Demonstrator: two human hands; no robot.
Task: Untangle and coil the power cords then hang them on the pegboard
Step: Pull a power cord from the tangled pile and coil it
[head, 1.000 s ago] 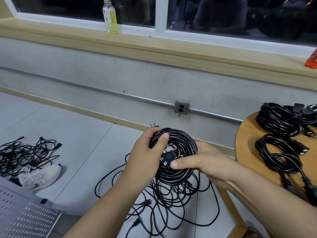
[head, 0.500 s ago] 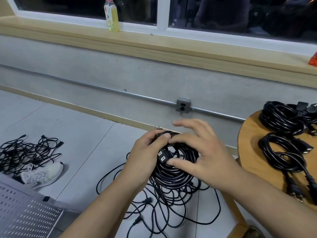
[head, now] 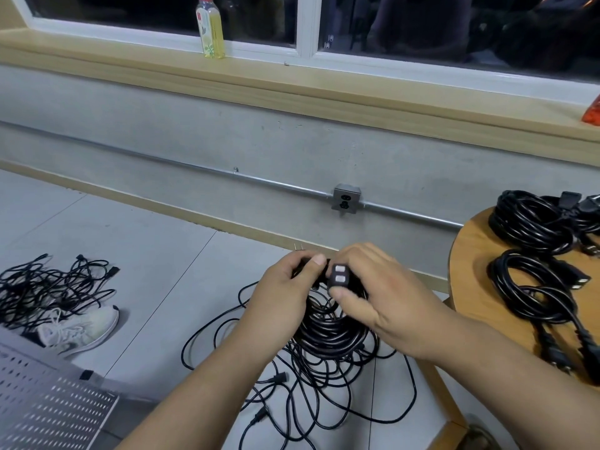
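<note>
I hold a coiled black power cord [head: 328, 336] in mid-air in front of me. My left hand [head: 282, 293] grips the top left of the coil, thumb on top. My right hand [head: 373, 293] pinches the cord's black connector end [head: 338, 277] between thumb and fingers at the top of the coil. The plug's prongs [head: 298, 246] stick up behind my left hand. Below lies a tangle of loose black cords [head: 308, 401] on the floor. The grey pegboard [head: 48, 407] lies at the lower left.
A round wooden table [head: 470, 254] at the right carries coiled cords [head: 532, 222]. Another cord tangle [head: 42, 287] and a white shoe [head: 81, 329] lie on the floor at left. A wall outlet [head: 346, 200] sits ahead; a bottle [head: 210, 27] stands on the windowsill.
My right hand has moved from the coil's right side over its top and now pinches the connector end, lifted to the top of the coil. The left hand keeps its grip.
</note>
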